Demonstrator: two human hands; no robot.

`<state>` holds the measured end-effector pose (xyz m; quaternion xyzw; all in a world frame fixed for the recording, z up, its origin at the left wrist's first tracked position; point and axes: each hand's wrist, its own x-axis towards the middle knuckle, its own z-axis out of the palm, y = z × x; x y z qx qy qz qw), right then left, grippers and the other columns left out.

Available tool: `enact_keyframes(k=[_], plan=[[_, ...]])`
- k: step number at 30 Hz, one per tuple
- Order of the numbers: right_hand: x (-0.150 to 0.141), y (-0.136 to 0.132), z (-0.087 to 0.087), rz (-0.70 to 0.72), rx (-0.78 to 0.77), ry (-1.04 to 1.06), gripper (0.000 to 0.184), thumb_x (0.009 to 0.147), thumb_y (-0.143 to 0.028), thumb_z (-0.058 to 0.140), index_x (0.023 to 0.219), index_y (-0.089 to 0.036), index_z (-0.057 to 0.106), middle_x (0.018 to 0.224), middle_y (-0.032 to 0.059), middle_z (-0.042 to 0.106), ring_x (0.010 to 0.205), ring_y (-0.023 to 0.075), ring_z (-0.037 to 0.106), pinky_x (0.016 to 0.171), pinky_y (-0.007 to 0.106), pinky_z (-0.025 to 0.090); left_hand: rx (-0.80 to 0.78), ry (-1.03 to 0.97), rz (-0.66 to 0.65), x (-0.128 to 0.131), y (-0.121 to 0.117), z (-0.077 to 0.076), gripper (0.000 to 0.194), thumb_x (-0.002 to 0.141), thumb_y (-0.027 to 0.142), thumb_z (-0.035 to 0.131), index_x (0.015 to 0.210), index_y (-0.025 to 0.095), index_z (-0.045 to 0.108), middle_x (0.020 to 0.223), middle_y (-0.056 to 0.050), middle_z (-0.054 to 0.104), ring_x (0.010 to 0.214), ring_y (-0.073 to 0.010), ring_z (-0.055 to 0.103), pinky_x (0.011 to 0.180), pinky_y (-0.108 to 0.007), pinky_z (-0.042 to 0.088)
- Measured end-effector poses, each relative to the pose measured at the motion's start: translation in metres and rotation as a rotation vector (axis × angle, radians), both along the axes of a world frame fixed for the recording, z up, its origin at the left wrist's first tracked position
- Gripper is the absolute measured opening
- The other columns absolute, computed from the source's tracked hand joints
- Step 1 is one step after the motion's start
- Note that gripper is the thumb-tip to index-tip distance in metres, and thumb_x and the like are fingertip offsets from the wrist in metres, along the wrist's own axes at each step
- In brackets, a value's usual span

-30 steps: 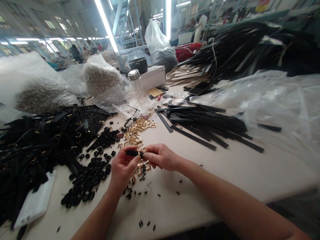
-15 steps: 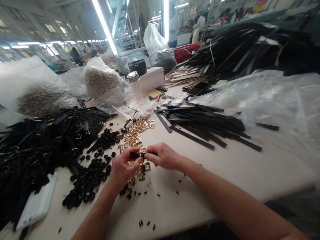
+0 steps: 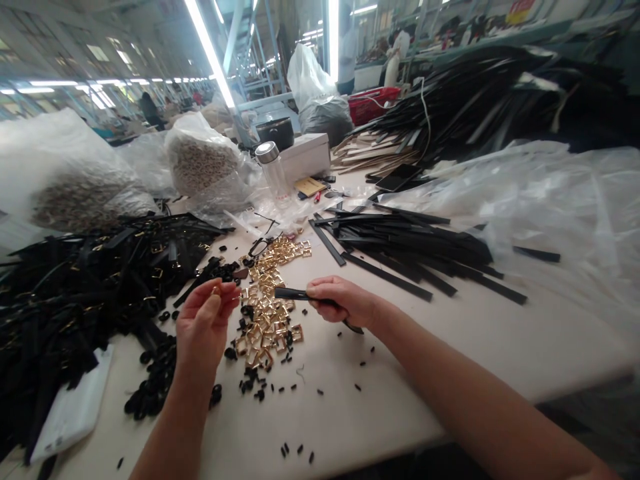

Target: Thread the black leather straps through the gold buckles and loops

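My right hand (image 3: pixel 337 298) is closed around a black strap (image 3: pixel 290 294). One end of it points left, and a curved tail shows below the wrist. To the left, my left hand (image 3: pixel 203 323) is raised with thumb and fingers pinched together. A small glint shows at its fingertips, too small to name. Between and below the hands lies a heap of gold buckles (image 3: pixel 267 327). Black rings or loops (image 3: pixel 155 383) are piled under and beside my left forearm. The two hands are apart.
Finished-looking black straps with buckles (image 3: pixel 90 287) heap up at left. Loose black strips (image 3: pixel 400 243) lie at right beside plastic sheeting (image 3: pixel 565 200). Eyeglasses (image 3: pixel 259 247), a glass bottle (image 3: pixel 273 170) and a white box (image 3: pixel 307 157) stand or lie farther back. Small black bits (image 3: pixel 320 392) dot the tabletop.
My hands have separated. The left hand has moved left, away from the strap, while the right hand keeps the strap and has shifted slightly right, uncovering more of the gold buckles.
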<state>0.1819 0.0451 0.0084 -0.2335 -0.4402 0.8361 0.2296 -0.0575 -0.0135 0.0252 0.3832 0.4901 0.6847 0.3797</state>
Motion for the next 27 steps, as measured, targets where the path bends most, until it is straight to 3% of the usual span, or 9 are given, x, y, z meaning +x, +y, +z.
enact_keyframes(k=[5,11,14,20,27], plan=[[-0.009,-0.008,-0.002,0.035,0.048,-0.016,0.029,0.079,-0.039,0.065,0.068,-0.015,0.055,0.043,-0.0079,0.045,0.033,0.0018,0.026,0.031,0.014,0.014,-0.037,-0.056,-0.207,0.005,0.000,-0.003,0.030,0.071,0.032,0.080,0.097,0.021,0.071,0.090,-0.004,0.077,0.088,-0.0184,0.073,0.080,-0.028,0.058],[-0.016,-0.014,-0.005,0.037,0.080,-0.030,0.030,0.081,-0.041,0.064,0.070,-0.015,0.054,0.046,-0.0083,0.046,0.035,0.0022,0.029,0.033,0.015,0.017,-0.060,-0.016,-0.292,0.019,-0.007,-0.008,0.031,0.070,0.033,0.081,0.097,0.021,0.071,0.091,-0.006,0.077,0.089,-0.0211,0.073,0.083,-0.034,0.058],[-0.017,-0.014,-0.007,0.052,0.087,-0.049,0.028,0.082,-0.040,0.063,0.071,-0.015,0.055,0.045,-0.0085,0.046,0.035,0.0026,0.029,0.033,0.016,0.017,-0.020,0.031,-0.308,0.019,-0.009,-0.008,0.032,0.072,0.032,0.080,0.101,0.022,0.070,0.096,-0.007,0.077,0.093,-0.0227,0.072,0.084,-0.036,0.058],[-0.018,-0.014,-0.007,0.066,0.138,-0.024,0.031,0.083,-0.042,0.063,0.070,-0.016,0.053,0.048,-0.0077,0.049,0.036,0.0026,0.032,0.034,0.016,0.019,0.009,0.419,-0.255,0.019,-0.016,0.008,0.031,0.060,0.016,0.085,0.089,0.021,0.077,0.103,-0.010,0.075,0.108,-0.0297,0.067,0.103,-0.041,0.049],[-0.014,-0.012,-0.008,0.085,0.131,0.001,0.031,0.082,-0.044,0.066,0.077,-0.014,0.059,0.050,-0.0068,0.051,0.037,0.0024,0.034,0.035,0.015,0.021,0.055,0.424,-0.314,0.004,-0.015,0.005,0.037,0.069,0.015,0.080,0.104,0.021,0.074,0.109,-0.009,0.075,0.104,-0.0255,0.069,0.100,-0.039,0.052]])
